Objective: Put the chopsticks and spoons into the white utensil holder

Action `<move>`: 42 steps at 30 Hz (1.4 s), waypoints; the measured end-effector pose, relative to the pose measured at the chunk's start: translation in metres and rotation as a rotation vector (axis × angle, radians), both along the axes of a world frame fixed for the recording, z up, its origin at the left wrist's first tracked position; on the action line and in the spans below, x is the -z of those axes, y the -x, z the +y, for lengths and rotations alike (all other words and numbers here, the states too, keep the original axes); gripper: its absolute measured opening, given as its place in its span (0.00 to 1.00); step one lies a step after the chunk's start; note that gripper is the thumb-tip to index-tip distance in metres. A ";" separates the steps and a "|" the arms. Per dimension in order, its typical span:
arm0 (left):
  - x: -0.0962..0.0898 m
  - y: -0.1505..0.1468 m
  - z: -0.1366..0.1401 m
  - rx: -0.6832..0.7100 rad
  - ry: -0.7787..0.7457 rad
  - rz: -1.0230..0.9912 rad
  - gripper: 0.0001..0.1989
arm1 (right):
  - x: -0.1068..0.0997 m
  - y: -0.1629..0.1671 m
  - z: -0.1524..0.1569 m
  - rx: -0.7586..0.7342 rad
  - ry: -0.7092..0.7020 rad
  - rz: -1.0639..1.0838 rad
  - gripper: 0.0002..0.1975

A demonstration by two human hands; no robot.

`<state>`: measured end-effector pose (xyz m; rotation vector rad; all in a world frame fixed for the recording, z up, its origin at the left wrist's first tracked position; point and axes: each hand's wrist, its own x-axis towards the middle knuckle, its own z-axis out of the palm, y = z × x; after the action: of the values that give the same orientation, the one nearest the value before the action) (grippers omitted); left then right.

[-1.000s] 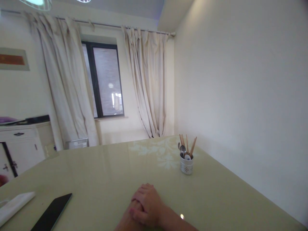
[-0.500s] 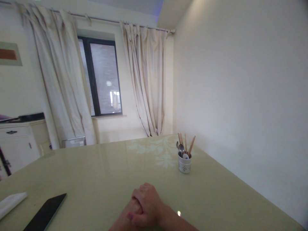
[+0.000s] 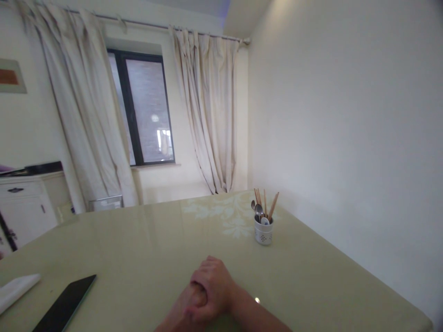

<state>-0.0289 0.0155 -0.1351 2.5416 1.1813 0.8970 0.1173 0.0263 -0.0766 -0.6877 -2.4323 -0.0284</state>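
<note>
My two hands are clasped over the table's near middle. My right hand (image 3: 217,287) lies on top, its fingers wrapped round my left hand and its thumb folded across the near side. Only the back and wrist of my left hand (image 3: 197,296) show; its fingers are hidden under the right one. Beyond them, to the right, stands a white utensil holder (image 3: 263,235) with a pierced pattern. It holds wooden chopsticks (image 3: 273,205), metal spoons (image 3: 259,210) and a white spoon. Neither hand touches it.
A black flat tablet-like object (image 3: 65,302) lies on the green table (image 3: 138,249) at left, beside a white object (image 3: 17,290) cut by the frame. A wall (image 3: 346,138) runs along the table's right edge. A white cabinet (image 3: 27,207) stands at far left.
The view has shifted slightly, so the holder and window sit a little higher and further left. My hands stay clasped, appearing slightly higher in the picture.
</note>
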 end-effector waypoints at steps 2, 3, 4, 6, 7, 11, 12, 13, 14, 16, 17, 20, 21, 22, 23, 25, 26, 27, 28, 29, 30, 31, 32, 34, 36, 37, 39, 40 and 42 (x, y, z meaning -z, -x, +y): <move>-0.002 0.002 0.002 0.124 -0.078 0.087 0.23 | 0.000 -0.002 0.002 -0.019 -0.024 0.018 0.36; -0.004 0.002 0.002 0.177 -0.124 0.124 0.23 | 0.001 -0.002 0.003 -0.027 -0.030 0.025 0.36; -0.006 0.002 0.002 0.214 -0.182 0.144 0.23 | 0.002 -0.002 0.003 -0.032 -0.034 0.032 0.36; -0.013 0.000 0.000 0.238 -0.307 0.156 0.22 | 0.002 -0.002 0.002 -0.052 -0.035 0.052 0.36; -0.017 -0.002 -0.002 0.232 -0.364 0.148 0.20 | 0.001 -0.002 0.001 -0.069 -0.034 0.069 0.36; -0.042 -0.006 -0.015 0.157 -0.532 0.070 0.13 | -0.016 -0.016 -0.002 -0.008 -0.056 0.289 0.28; -0.050 -0.005 -0.020 0.118 -0.554 0.055 0.13 | -0.023 -0.025 0.000 0.081 -0.076 0.382 0.23; -0.058 -0.004 -0.024 0.052 -0.540 0.056 0.13 | -0.031 -0.037 0.003 0.204 -0.121 0.481 0.20; -0.065 -0.001 -0.028 -0.022 -0.518 0.052 0.14 | -0.038 -0.051 0.008 0.349 -0.188 0.581 0.18; -0.076 0.006 -0.032 -0.141 -0.491 -0.017 0.17 | -0.048 -0.083 0.022 0.690 -0.301 0.831 0.23; -0.079 0.011 -0.032 -0.183 -0.469 -0.063 0.17 | -0.051 -0.099 0.030 0.840 -0.302 0.934 0.28; -0.076 0.022 -0.027 -0.266 -0.387 -0.168 0.18 | -0.050 -0.140 0.049 1.097 -0.205 1.057 0.46; -0.072 0.025 -0.024 -0.284 -0.355 -0.183 0.19 | -0.046 -0.150 0.053 1.146 -0.128 1.067 0.49; -0.068 0.027 -0.021 -0.302 -0.321 -0.191 0.19 | -0.042 -0.157 0.056 1.184 -0.022 1.066 0.51; -0.064 0.028 -0.019 -0.318 -0.284 -0.195 0.20 | -0.038 -0.162 0.058 1.194 0.057 1.061 0.50; -0.057 0.029 -0.016 -0.346 -0.205 -0.206 0.22 | -0.032 -0.165 0.061 1.175 0.182 1.041 0.43; -0.056 0.029 -0.015 -0.360 -0.170 -0.215 0.22 | -0.029 -0.165 0.061 1.144 0.208 1.029 0.38; -0.055 0.029 -0.014 -0.373 -0.136 -0.226 0.23 | -0.028 -0.163 0.061 1.111 0.230 1.017 0.35; -0.056 0.028 -0.014 -0.385 -0.103 -0.243 0.24 | -0.027 -0.159 0.061 1.073 0.248 1.004 0.33; -0.058 0.027 -0.014 -0.398 -0.071 -0.264 0.25 | -0.027 -0.154 0.060 1.028 0.266 0.991 0.31; -0.060 0.026 -0.014 -0.413 -0.039 -0.293 0.26 | -0.027 -0.147 0.059 0.968 0.288 0.973 0.30; -0.062 0.024 -0.014 -0.428 -0.007 -0.328 0.27 | -0.028 -0.139 0.057 0.899 0.315 0.951 0.29; -0.065 0.022 -0.015 -0.442 0.026 -0.370 0.28 | -0.029 -0.128 0.053 0.818 0.347 0.923 0.28; -0.070 0.019 -0.014 -0.446 0.103 -0.464 0.29 | -0.030 -0.103 0.043 0.631 0.417 0.856 0.27; -0.074 0.017 -0.013 -0.431 0.186 -0.568 0.29 | -0.032 -0.078 0.029 0.350 0.521 0.762 0.30; -0.075 0.017 -0.012 -0.426 0.220 -0.621 0.31 | -0.034 -0.066 0.022 0.207 0.581 0.717 0.31; -0.077 0.018 -0.010 -0.426 0.258 -0.735 0.35 | -0.037 -0.047 0.008 0.016 0.664 0.661 0.33; -0.078 0.018 -0.009 -0.427 0.260 -0.792 0.37 | -0.039 -0.040 0.002 -0.032 0.687 0.648 0.33; -0.083 0.020 -0.009 -0.405 0.254 -0.882 0.38 | -0.041 -0.032 -0.006 -0.069 0.706 0.633 0.34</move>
<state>-0.0486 0.0063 -0.0525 1.4203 1.3584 1.5909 0.1496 0.0204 -0.0352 -0.7532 -1.8105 0.9624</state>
